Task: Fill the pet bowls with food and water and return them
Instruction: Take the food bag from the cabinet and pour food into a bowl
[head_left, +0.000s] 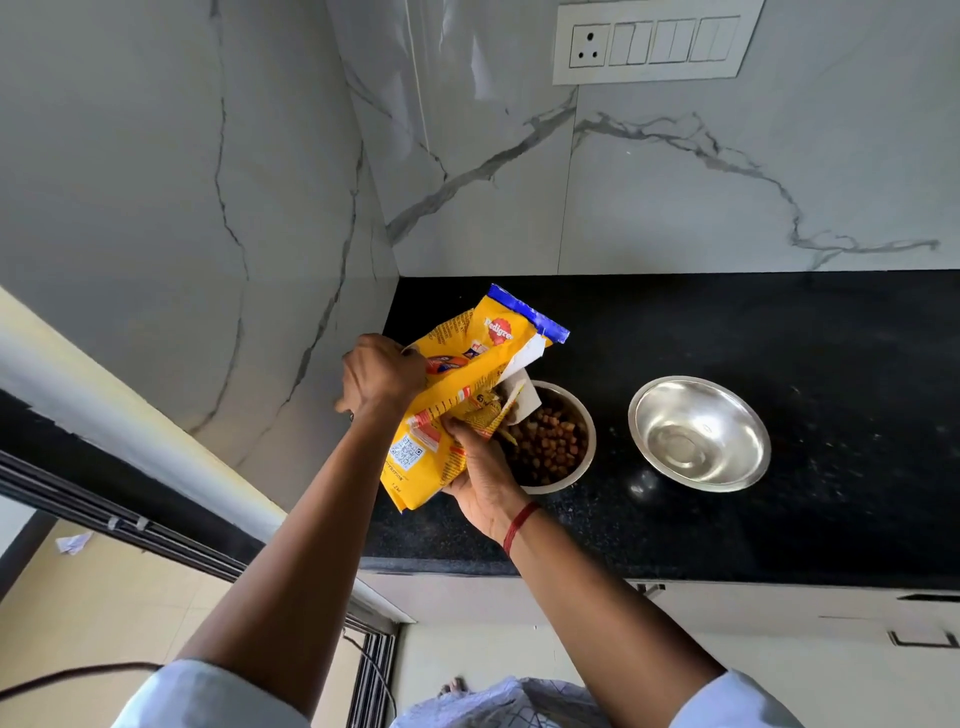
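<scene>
Food bag (467, 374) gripped by left hand (382, 374), right hand (483, 488), over kibble bowl (566, 480) (near counter (779, 338) edge), second bowl (698, 434) apart

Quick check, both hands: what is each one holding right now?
Left hand: closed, gripping the yellow food bag at its upper part.
Right hand: closed, holding the same bag from underneath.

Forearms bare. Short sleeves in pale blue-grey cloth: left sleeve (208, 696), right sleeve (737, 701), cuffs loose. Red thread band (519, 527), several turns, sits at the wrist of the right hand (483, 478). Garment front (498, 704) is pale with a thin line pattern.
</scene>
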